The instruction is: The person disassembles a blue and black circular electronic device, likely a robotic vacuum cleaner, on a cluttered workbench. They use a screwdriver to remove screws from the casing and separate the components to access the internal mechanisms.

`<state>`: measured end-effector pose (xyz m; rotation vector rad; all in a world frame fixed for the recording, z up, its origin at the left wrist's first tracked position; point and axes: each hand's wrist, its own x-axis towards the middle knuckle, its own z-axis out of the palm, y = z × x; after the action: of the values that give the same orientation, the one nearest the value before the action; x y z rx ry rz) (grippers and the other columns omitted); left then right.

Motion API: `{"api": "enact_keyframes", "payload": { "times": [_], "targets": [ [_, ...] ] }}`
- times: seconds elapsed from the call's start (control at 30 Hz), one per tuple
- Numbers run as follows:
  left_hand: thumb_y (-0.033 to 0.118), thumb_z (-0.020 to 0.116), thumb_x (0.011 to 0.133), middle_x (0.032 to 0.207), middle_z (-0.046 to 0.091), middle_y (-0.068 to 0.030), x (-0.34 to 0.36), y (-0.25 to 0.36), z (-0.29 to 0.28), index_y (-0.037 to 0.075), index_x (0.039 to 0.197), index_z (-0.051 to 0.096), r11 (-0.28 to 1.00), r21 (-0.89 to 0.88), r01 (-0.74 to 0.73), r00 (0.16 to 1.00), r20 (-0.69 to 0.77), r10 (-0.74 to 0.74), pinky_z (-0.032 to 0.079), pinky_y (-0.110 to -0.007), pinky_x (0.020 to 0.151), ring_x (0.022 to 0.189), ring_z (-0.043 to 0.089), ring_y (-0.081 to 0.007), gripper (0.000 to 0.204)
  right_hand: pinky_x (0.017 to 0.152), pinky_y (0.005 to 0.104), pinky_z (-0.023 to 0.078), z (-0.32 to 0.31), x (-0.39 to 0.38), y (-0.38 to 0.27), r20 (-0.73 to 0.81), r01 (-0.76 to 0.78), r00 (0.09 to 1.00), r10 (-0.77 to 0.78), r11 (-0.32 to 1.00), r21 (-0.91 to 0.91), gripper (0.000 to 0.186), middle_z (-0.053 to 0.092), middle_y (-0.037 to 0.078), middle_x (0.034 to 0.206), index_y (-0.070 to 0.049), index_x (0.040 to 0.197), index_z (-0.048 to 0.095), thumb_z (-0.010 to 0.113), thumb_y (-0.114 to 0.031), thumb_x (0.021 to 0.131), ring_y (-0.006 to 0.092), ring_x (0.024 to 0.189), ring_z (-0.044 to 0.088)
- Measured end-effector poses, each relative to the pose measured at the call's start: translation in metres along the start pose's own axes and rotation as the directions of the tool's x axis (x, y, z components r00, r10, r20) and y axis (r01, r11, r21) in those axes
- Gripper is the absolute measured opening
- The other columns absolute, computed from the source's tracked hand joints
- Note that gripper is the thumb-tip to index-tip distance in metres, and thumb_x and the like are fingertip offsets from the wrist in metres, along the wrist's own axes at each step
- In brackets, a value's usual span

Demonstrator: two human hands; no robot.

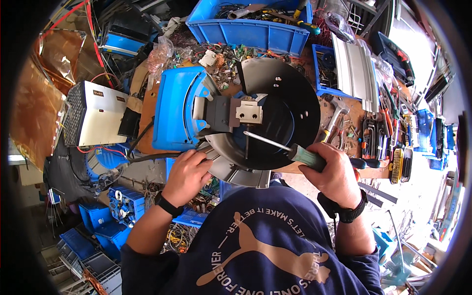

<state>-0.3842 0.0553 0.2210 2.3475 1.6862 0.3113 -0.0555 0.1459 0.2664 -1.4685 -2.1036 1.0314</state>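
My right hand is wrapped round the green handle of a screwdriver, its shaft pointing left across the opening of a round black metal housing. A pale metal block with two dark holes sits on a grey bracket in the middle, close above the screwdriver's tip. The bracket joins a blue curved cover on the left. My left hand is closed at the lower left, its fingers curled against the edge of a silver metal casing. Its fingertips are partly hidden.
A blue crate of scrap stands at the back, with loose bits before it. On the right lie a hammer, hex keys and brushes. A white box stands left; a black cable runs beside my left hand.
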Motion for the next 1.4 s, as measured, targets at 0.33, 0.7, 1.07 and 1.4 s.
{"api": "enact_keyframes", "payload": {
  "times": [0.33, 0.7, 1.07, 1.4],
  "targets": [
    [0.01, 0.079, 0.062, 0.093, 0.065, -0.0038, 0.006, 0.008, -0.004, 0.007, 0.088, 0.07, 0.993, 0.115, -0.017, 0.998, 0.06, 0.01, 0.047, -0.041, 0.084, 0.093, 0.058, -0.0247, 0.028, 0.073, 0.0401, 0.054, -0.003, 0.004, 0.016, 0.071, 0.07, 0.995, -0.071, 0.997, 0.016, 0.03, 0.068, 0.016, 0.088, -0.002, 0.097, 0.068, 0.076, -0.015, 0.072, 0.0355, 0.081, 0.067],
    [0.005, 0.077, 0.064, 0.101, 0.063, -0.0085, 0.003, 0.009, -0.004, 0.003, 0.093, 0.068, 0.989, 0.093, 0.111, 0.991, 0.059, -0.117, 0.049, -0.04, 0.082, 0.094, 0.058, -0.0305, 0.031, 0.075, 0.038, 0.056, 0.034, 0.004, 0.017, 0.315, 0.225, 0.903, -0.292, 0.946, 0.233, 0.04, 0.07, 0.015, 0.093, -0.008, 0.11, 0.068, 0.077, -0.016, 0.073, 0.0325, 0.085, 0.069],
    [0.009, 0.084, 0.071, 0.121, 0.062, -0.0149, -0.058, -0.011, 0.049, 0.001, 0.136, 0.05, 0.764, -0.595, 0.25, 0.862, -0.222, -0.455, 0.052, -0.038, 0.091, 0.11, 0.063, -0.0277, 0.074, 0.079, 0.0324, 0.055, 0.065, -0.021, 0.001, 0.296, 0.158, 0.935, -0.195, 0.977, 0.144, 0.046, 0.071, 0.017, 0.1, -0.004, 0.114, 0.068, 0.075, -0.005, 0.069, 0.026, 0.089, 0.071],
    [0.029, 0.08, 0.081, 0.128, 0.058, -0.0216, -0.038, -0.047, 0.099, 0.003, 0.146, 0.039, 0.5, -0.845, 0.188, 0.949, 0.025, -0.313, 0.052, -0.041, 0.093, 0.113, 0.062, -0.0306, 0.081, 0.071, 0.0308, 0.054, 0.115, -0.05, -0.014, -0.053, -0.236, 0.97, 0.237, 0.971, 0.038, 0.031, 0.071, 0.014, 0.084, -0.001, 0.103, 0.07, 0.078, -0.015, 0.077, 0.019, 0.075, 0.069]
  ]
}}
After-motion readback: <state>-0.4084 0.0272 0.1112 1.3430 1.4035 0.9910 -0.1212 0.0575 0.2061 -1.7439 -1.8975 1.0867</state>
